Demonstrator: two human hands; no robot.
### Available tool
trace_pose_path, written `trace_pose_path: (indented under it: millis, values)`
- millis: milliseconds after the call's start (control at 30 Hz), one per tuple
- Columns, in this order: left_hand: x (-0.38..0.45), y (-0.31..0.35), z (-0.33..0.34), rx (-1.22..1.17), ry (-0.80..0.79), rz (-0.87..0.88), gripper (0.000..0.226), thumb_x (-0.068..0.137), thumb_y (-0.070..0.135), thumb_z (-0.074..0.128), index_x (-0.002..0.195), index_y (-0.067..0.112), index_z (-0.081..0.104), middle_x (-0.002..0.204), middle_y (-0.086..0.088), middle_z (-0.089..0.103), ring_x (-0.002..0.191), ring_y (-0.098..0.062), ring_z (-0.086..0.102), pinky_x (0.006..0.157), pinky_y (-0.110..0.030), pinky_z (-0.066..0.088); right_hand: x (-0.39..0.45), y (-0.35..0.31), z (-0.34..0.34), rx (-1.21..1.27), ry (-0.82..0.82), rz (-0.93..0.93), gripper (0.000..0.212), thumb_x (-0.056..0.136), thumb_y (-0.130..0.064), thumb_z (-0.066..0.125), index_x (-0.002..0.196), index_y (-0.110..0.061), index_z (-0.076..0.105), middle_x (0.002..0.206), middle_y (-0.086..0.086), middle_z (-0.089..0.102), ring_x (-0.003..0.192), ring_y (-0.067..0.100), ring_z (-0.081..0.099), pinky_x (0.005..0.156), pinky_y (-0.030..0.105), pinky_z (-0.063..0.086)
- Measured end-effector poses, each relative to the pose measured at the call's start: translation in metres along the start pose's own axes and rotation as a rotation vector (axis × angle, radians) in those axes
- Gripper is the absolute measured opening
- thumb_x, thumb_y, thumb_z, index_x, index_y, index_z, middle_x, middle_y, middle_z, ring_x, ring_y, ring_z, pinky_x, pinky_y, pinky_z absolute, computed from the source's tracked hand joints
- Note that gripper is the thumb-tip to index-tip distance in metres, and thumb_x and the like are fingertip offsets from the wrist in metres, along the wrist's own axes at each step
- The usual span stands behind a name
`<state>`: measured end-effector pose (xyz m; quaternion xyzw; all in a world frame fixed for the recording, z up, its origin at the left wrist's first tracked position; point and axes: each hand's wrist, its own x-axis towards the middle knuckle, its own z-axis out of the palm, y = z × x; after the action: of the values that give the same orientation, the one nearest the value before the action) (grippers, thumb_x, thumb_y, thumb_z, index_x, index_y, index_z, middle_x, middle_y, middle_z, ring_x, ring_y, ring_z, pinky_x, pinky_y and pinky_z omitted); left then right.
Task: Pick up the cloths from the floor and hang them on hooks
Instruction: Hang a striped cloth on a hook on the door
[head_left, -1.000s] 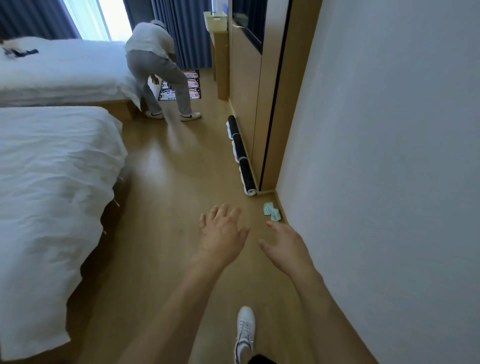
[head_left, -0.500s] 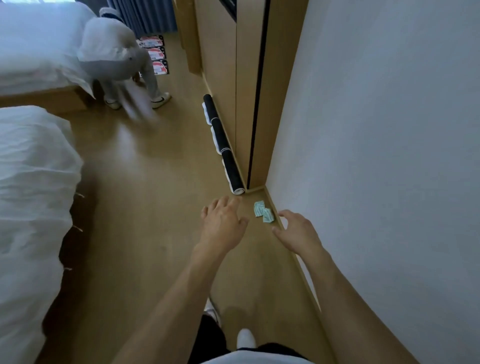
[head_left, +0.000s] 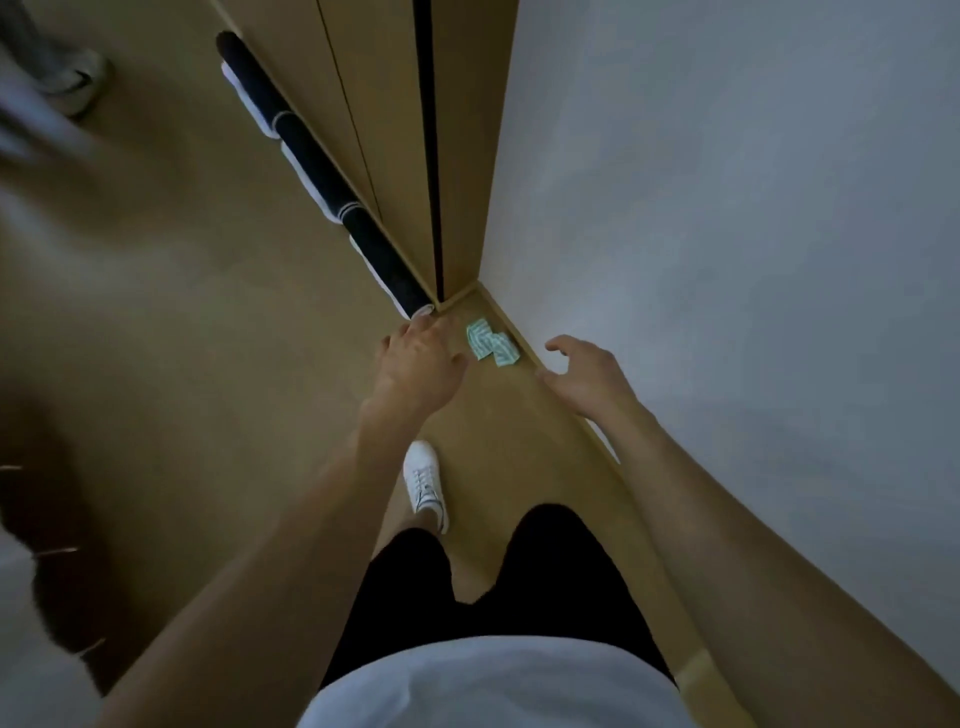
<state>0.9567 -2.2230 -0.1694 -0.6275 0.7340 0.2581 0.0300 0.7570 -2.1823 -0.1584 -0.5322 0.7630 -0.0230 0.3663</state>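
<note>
Two small green-and-white striped cloths (head_left: 491, 343) lie folded on the wooden floor, close to the corner where the white wall meets the wooden cabinet. My left hand (head_left: 418, 364) reaches forward just left of them, fingers relaxed and holding nothing. My right hand (head_left: 584, 376) is stretched out to their right, near the wall's skirting, fingers loosely curved and empty. Neither hand touches the cloths. No hooks are in view.
A long black roll with white ends (head_left: 322, 176) lies along the foot of the wooden cabinet (head_left: 384, 130). The white wall (head_left: 727, 260) runs close on my right. My white shoe (head_left: 426, 480) stands below the cloths. Another person's shoe (head_left: 78, 83) shows at top left, a bed edge at lower left.
I have stepped closer and tilted my head down; the cloths now lie right between my outstretched hands. The other person has slipped almost out of view at top left.
</note>
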Motion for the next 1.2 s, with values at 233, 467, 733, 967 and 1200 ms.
trace_pose_path:
  millis: [233,467,733,967,1200]
  values:
    - [0.100,-0.049,0.053,0.023,-0.182,-0.001,0.056,0.096,0.040,0.053,0.147,0.023,0.037,0.145,-0.010,0.045,0.126,-0.035,0.047,0.103,-0.046,0.035,0.112,0.001,0.049,-0.027,-0.141,0.085,0.047,0.089,-0.034,0.060,0.134,-0.022,0.054,0.134,0.003,0.057,0.118,0.022,0.055,0.091,0.026,0.042]
    - [0.176,-0.092,0.161,0.037,-0.267,-0.010,0.052,0.096,0.039,0.054,0.144,0.022,0.040,0.140,-0.008,0.047,0.123,-0.033,0.048,0.099,-0.044,0.037,0.225,0.051,0.137,-0.088,-0.278,0.175,0.045,0.089,-0.033,0.061,0.132,-0.022,0.055,0.137,0.003,0.055,0.121,0.023,0.053,0.098,0.029,0.042]
    - [0.296,-0.148,0.351,0.149,-0.334,0.158,0.053,0.093,0.041,0.057,0.141,0.021,0.044,0.140,-0.004,0.048,0.125,-0.030,0.046,0.102,-0.042,0.036,0.373,0.132,0.295,-0.075,-0.299,0.154,0.043,0.094,-0.024,0.055,0.137,-0.019,0.053,0.140,0.005,0.053,0.125,0.023,0.051,0.102,0.030,0.041]
    - [0.384,-0.156,0.492,0.188,-0.361,0.279,0.051,0.093,0.037,0.057,0.139,0.018,0.045,0.137,-0.005,0.051,0.125,-0.029,0.047,0.102,-0.040,0.035,0.464,0.200,0.389,-0.104,-0.246,0.187,0.054,0.095,-0.019,0.052,0.147,-0.014,0.037,0.148,0.010,0.043,0.135,0.028,0.041,0.110,0.033,0.034]
    - [0.434,-0.140,0.555,0.147,-0.110,0.270,0.030,0.097,0.018,0.045,0.126,0.012,0.053,0.127,-0.009,0.051,0.122,-0.029,0.046,0.099,-0.039,0.038,0.502,0.237,0.424,-0.043,0.069,0.097,0.060,0.081,0.000,0.059,0.138,-0.010,0.049,0.141,0.011,0.049,0.131,0.027,0.044,0.104,0.025,0.031]
